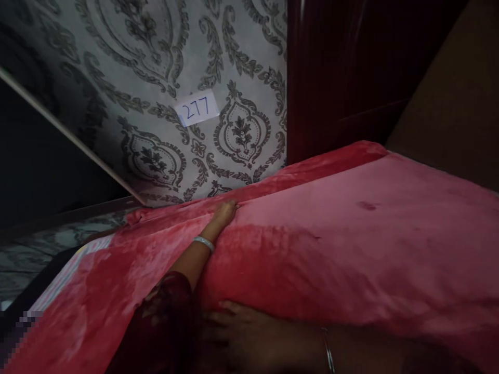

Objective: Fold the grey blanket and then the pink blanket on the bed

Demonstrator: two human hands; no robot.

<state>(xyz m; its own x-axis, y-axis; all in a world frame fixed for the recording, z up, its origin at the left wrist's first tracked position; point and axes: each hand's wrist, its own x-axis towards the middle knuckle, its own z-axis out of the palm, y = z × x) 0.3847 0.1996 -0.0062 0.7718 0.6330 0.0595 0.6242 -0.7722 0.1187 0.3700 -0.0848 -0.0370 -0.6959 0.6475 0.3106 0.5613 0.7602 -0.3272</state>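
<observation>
A red and pink plush blanket [335,208] covers the bed and runs up to the wall. At its far side, near the wall, my left hand [226,210] is closed on the blanket's fabric, with a pale bangle on the wrist. Close to the bottom of the view, my right hand [245,332] lies flat on the blanket, fingers apart, in shadow. A thin metal bangle circles my right wrist. My dark red left sleeve hides part of the blanket in front of me.
Behind the blanket stands a wall with patterned wallpaper [241,130] bearing a paper label [197,107] marked 277. A glossy dark red panel [335,78] rises at the right. Striped cloth [70,275] shows at the left edge of the bed.
</observation>
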